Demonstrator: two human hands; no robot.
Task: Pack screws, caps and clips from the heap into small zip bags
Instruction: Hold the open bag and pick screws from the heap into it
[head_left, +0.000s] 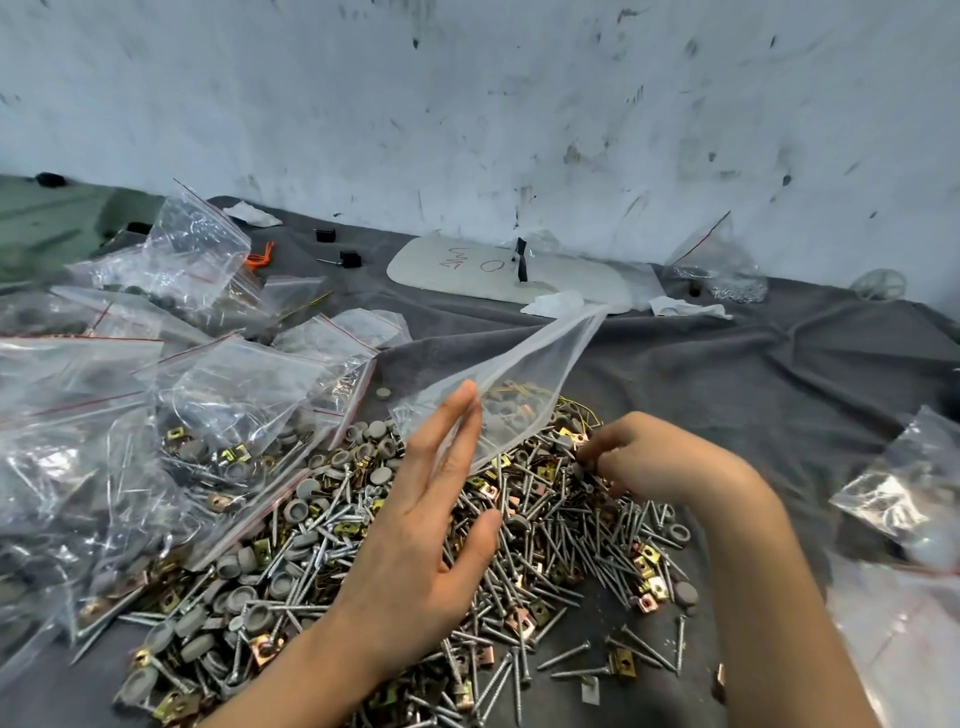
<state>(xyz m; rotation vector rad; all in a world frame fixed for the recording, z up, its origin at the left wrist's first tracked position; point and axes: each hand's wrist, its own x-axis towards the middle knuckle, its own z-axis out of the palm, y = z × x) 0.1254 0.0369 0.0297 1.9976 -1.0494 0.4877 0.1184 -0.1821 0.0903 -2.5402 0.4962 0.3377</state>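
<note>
A heap (395, 566) of silver screws, grey round caps and brass clips lies on a dark grey cloth (727, 374). My left hand (426, 525) hovers over the heap's middle with its fingers straight. An empty clear zip bag (524, 384) is caught at its lower edge between those fingers and slants up to the right. My right hand (639, 457) reaches into the heap's far right side. Its fingertips are curled down and pinch a small piece, and I cannot tell which kind it is.
Several filled zip bags (171, 410) with red seal lines are piled on the left, touching the heap. More bags (909, 499) lie at the right edge. A pale flat board (467, 270) and another bag (722, 265) sit by the scuffed wall behind.
</note>
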